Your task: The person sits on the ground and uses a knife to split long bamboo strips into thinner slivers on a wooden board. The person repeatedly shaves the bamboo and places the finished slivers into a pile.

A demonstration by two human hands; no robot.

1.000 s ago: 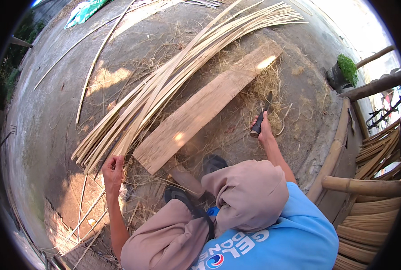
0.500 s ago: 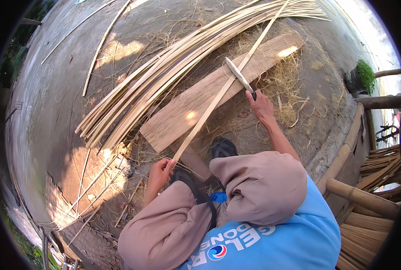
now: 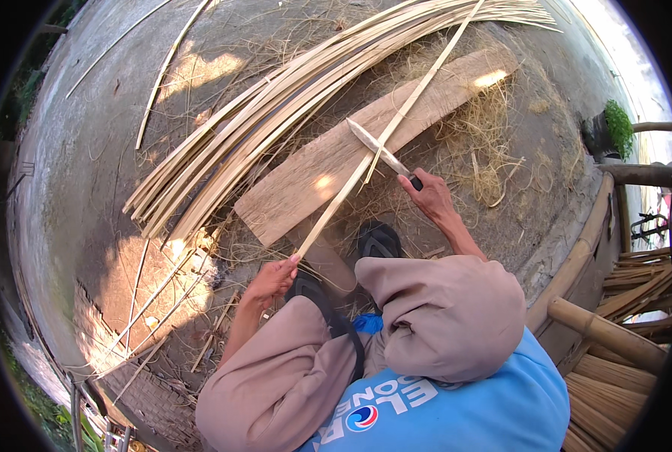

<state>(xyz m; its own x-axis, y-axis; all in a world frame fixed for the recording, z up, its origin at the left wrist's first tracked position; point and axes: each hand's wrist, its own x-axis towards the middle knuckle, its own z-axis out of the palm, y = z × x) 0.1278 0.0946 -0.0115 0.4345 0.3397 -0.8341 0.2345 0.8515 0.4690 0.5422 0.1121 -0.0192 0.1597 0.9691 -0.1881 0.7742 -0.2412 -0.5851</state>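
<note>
My left hand (image 3: 271,282) pinches the near end of a long pale bamboo strip (image 3: 336,202). The strip slants up and to the right across a wooden board (image 3: 291,184) on the ground. In my right hand (image 3: 429,194) is the dark handle of a knife (image 3: 370,142). Its blade lies across the strip over the board's near edge, pointing up and left. Beside the blade, a thin sliver hangs off the strip.
A large bundle of bamboo strips (image 3: 230,143) lies beyond the board. Fine shavings (image 3: 481,143) are scattered to its right. A bamboo rail (image 3: 607,331) and more strips (image 3: 607,399) stand at the right. My sandalled feet (image 3: 379,241) rest close to the board.
The knife has slid along the strip toward me, down and left, and a thin sliver now shows beside it. My left hand has risen slightly with the strip's near end.
</note>
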